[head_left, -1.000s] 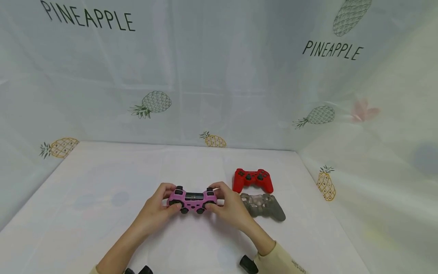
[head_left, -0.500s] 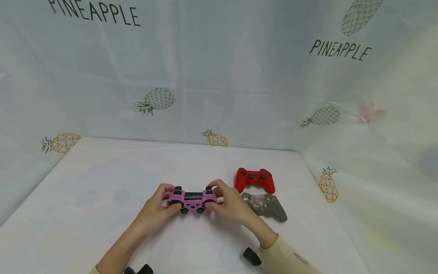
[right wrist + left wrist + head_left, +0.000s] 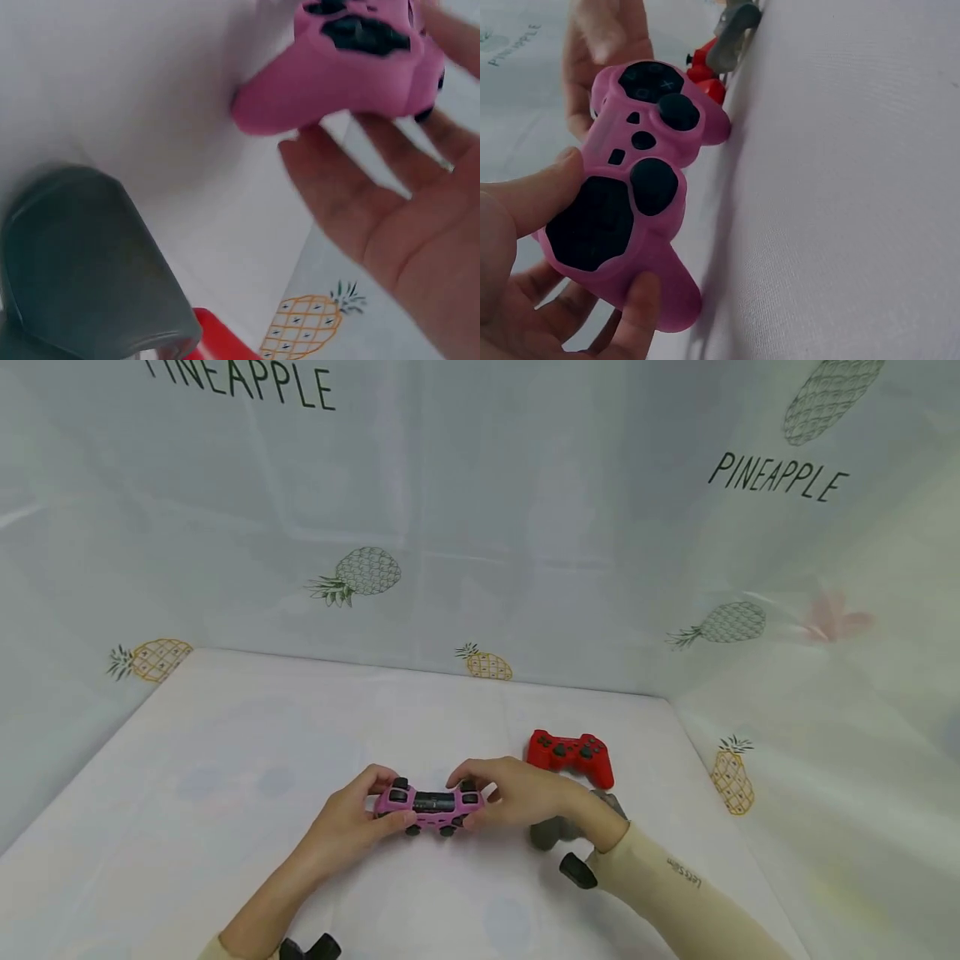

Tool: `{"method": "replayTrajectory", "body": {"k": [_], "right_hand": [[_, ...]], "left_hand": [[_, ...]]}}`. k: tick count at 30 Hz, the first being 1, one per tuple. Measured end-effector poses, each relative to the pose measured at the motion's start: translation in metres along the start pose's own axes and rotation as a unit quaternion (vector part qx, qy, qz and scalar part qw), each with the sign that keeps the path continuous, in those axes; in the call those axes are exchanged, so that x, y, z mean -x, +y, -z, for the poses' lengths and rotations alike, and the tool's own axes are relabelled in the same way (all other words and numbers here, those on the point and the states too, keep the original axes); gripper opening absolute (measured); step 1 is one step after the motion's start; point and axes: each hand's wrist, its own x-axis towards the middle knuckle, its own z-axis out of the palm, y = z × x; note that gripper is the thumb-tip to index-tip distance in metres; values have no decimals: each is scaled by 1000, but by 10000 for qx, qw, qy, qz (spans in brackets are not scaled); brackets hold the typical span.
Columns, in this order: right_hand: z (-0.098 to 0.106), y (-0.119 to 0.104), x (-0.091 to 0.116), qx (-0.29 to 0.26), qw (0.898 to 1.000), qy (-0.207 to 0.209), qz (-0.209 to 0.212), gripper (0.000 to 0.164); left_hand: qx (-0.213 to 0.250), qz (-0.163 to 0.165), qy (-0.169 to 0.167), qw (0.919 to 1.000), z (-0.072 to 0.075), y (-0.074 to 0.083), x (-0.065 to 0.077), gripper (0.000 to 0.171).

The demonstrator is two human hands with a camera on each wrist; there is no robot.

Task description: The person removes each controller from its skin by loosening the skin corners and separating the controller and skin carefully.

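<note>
A pink game controller (image 3: pixel 435 803) stands tilted over the white table, its shoulder buttons up and its thumbsticks toward me. My left hand (image 3: pixel 347 827) grips its left end, thumb on the front beside the dark button pad, fingers round the handle in the left wrist view. At the other end, my right hand (image 3: pixel 521 789) has its fingers spread loosely by the handle; in the right wrist view the fingers (image 3: pixel 322 161) lie behind it with the thumb off to the side. Under my right forearm lies a grey controller (image 3: pixel 551 835), partly hidden.
A red controller (image 3: pixel 572 755) lies behind the grey one, to the right of my hands. White cloth with pineapple prints (image 3: pixel 489 666) hangs behind and along both sides of the table (image 3: pixel 247 852). Black wrist mounts (image 3: pixel 578 871) stick out under my sleeves.
My right hand has loosened from the pink controller's right handle, and its forearm has swung out to the right, covering more of the grey controller. The head view has shifted slightly left.
</note>
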Motion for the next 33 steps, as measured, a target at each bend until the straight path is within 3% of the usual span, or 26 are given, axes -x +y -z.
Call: {"method": "replayTrajectory", "body": {"k": [4, 9, 22, 33], "right_hand": [[7, 0, -3, -347, 9992, -26, -192, 36], [9, 3, -10, -343, 9988, 95, -321, 28], [14, -3, -27, -381, 9947, 57, -950, 17], [14, -10, -35, -232, 9938, -99, -1079, 16]], "left_hand": [[-174, -294, 58, 9994, 0, 1, -1, 50], [-562, -617, 149, 9964, -2, 2, -1, 51], [-552, -555, 144, 9968, -1, 4, -2, 51], [-783, -689, 247, 9942, -2, 4, -1, 50]]}}
